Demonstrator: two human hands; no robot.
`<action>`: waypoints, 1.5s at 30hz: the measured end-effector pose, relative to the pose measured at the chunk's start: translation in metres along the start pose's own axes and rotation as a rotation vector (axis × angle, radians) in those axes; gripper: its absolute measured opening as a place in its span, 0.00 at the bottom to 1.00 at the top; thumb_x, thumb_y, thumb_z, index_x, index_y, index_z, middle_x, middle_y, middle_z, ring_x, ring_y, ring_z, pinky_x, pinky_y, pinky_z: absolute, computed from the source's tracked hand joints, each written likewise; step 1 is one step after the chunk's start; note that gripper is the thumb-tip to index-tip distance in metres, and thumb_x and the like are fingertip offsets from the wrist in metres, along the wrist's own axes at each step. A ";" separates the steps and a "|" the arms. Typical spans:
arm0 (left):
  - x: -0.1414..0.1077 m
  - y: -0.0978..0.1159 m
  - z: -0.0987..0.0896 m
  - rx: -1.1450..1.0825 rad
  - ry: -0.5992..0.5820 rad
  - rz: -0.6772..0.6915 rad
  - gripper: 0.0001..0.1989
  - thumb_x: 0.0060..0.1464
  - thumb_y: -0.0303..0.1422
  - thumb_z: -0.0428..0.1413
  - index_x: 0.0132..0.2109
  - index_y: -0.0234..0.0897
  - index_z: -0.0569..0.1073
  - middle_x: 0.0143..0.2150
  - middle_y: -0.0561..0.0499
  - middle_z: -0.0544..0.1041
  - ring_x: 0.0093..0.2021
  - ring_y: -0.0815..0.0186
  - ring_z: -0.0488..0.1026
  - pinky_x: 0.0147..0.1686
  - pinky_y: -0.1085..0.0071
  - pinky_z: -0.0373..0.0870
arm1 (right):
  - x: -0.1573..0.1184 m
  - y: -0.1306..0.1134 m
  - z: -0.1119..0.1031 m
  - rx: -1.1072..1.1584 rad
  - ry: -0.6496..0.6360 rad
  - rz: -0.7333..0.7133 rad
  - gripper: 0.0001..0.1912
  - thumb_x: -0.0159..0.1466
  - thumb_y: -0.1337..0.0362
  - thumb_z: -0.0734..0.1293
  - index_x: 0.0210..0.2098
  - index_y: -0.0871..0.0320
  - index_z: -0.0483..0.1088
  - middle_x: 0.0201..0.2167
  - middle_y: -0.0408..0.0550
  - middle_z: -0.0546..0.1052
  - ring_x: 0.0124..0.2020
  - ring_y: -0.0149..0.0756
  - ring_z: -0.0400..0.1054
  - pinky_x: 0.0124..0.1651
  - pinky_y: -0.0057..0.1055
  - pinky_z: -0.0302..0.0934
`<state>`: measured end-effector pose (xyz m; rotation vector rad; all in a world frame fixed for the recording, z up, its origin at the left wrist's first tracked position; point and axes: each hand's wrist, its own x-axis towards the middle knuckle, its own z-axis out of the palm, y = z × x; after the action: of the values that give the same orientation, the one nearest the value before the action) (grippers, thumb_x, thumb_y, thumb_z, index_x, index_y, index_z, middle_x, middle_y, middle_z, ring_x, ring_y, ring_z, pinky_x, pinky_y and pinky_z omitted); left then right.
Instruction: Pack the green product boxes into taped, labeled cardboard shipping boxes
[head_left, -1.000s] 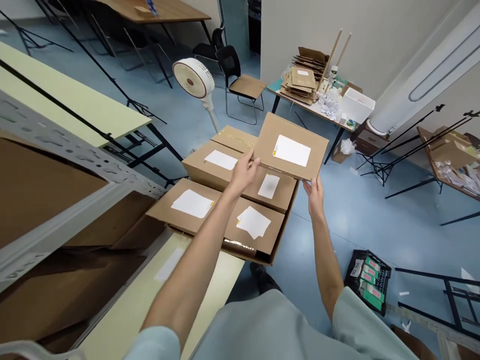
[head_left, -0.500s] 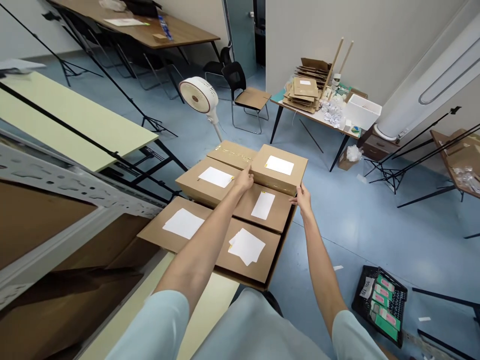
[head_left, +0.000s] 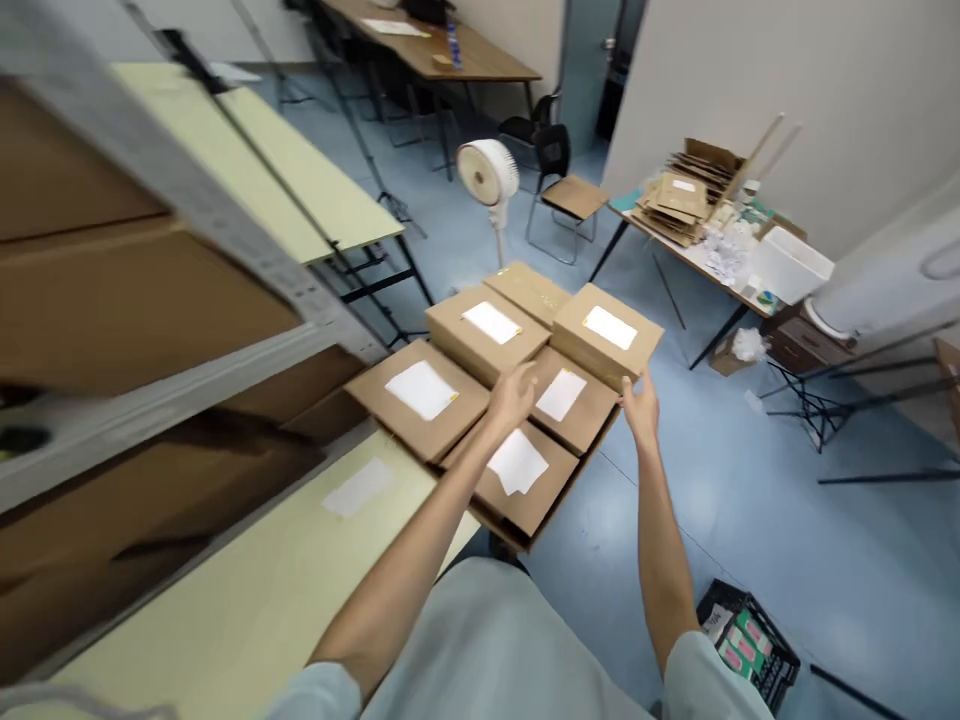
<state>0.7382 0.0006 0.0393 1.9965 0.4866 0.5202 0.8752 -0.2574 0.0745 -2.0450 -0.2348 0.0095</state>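
Reaching out from my pale blue-green short sleeves (head_left: 712, 675), my bare arms are spanning a pale yellow-green tabletop (head_left: 247, 590) and the near rim of a large open brown cardboard carton (head_left: 501, 530). Within it, a flat brown near box (head_left: 531, 512) is bearing overlapping white paper sheets (head_left: 517, 462). My left hand (head_left: 514, 397) is hanging loosely spread above the meeting edges of the boxes, gripping nothing; whether its fingertips are touching cardboard, I cannot tell. My right hand (head_left: 640, 408) is standing with thumb and fingers apart, just below the near corner of a shallow, rectangular brown cardboard parcel (head_left: 598, 346); contact there is likewise uncertain. The earlier views are showing both hands carrying this parcel tilted in the air; now it is lying level at the far right of the group, and my left hand is drawing clear of it. Its support is, I judge, coming from beneath rather than from my fingers. The parcel is looking closed and square-edged, its top rising above the box in front, and it is carrying a white rectangular label (head_left: 610, 327). Beyond, a round-headed white fan (head_left: 489, 175) is standing.
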 end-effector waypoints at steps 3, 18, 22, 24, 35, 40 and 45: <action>-0.108 -0.025 -0.024 -0.136 0.032 -0.168 0.21 0.70 0.41 0.57 0.62 0.41 0.85 0.64 0.38 0.87 0.59 0.48 0.86 0.66 0.46 0.83 | -0.051 -0.008 0.011 -0.009 -0.057 -0.090 0.44 0.75 0.38 0.68 0.79 0.62 0.69 0.69 0.70 0.80 0.40 0.46 0.86 0.52 0.45 0.83; -0.565 -0.047 -0.199 -0.283 1.141 -0.568 0.28 0.69 0.58 0.60 0.59 0.43 0.84 0.60 0.38 0.89 0.63 0.47 0.87 0.69 0.45 0.81 | -0.484 -0.117 0.190 0.107 -1.581 -0.486 0.24 0.78 0.43 0.70 0.61 0.52 0.83 0.58 0.57 0.90 0.46 0.48 0.89 0.56 0.46 0.83; -0.683 -0.019 -0.223 -0.225 1.503 -0.542 0.24 0.72 0.54 0.59 0.59 0.43 0.85 0.60 0.40 0.89 0.63 0.49 0.86 0.71 0.47 0.80 | -0.598 -0.152 0.202 0.092 -1.802 -0.655 0.24 0.77 0.43 0.71 0.61 0.51 0.84 0.57 0.56 0.90 0.49 0.49 0.88 0.56 0.47 0.83; -0.741 -0.005 -0.226 -0.184 1.655 -0.547 0.22 0.72 0.51 0.58 0.60 0.43 0.85 0.59 0.41 0.90 0.63 0.50 0.86 0.71 0.47 0.80 | -0.660 -0.157 0.204 0.093 -1.916 -0.688 0.25 0.76 0.42 0.72 0.61 0.52 0.83 0.58 0.57 0.90 0.49 0.49 0.88 0.57 0.47 0.83; -0.960 0.067 -0.167 -0.041 2.452 -0.675 0.18 0.74 0.46 0.57 0.58 0.42 0.84 0.60 0.43 0.89 0.64 0.52 0.85 0.71 0.52 0.80 | -0.967 -0.140 0.122 0.002 -2.661 -0.909 0.25 0.76 0.43 0.73 0.61 0.53 0.83 0.58 0.57 0.89 0.50 0.48 0.88 0.60 0.47 0.82; -1.010 0.098 -0.124 0.018 2.769 -0.836 0.18 0.74 0.47 0.57 0.57 0.43 0.84 0.60 0.43 0.89 0.65 0.51 0.85 0.72 0.51 0.79 | -1.054 -0.119 0.086 -0.171 -2.995 -1.082 0.25 0.76 0.41 0.72 0.60 0.52 0.83 0.55 0.56 0.90 0.47 0.46 0.88 0.58 0.45 0.82; -1.031 0.121 -0.069 0.072 3.093 -0.962 0.19 0.73 0.48 0.57 0.56 0.41 0.84 0.59 0.41 0.89 0.64 0.50 0.85 0.71 0.49 0.80 | -1.118 -0.093 0.039 -0.346 -3.285 -1.229 0.23 0.76 0.42 0.72 0.58 0.52 0.84 0.55 0.55 0.90 0.45 0.44 0.87 0.56 0.43 0.82</action>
<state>-0.1389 -0.5582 0.0156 0.8324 -2.0031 -1.7715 -0.2412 -0.3722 0.0327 -0.4035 2.0092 -1.5974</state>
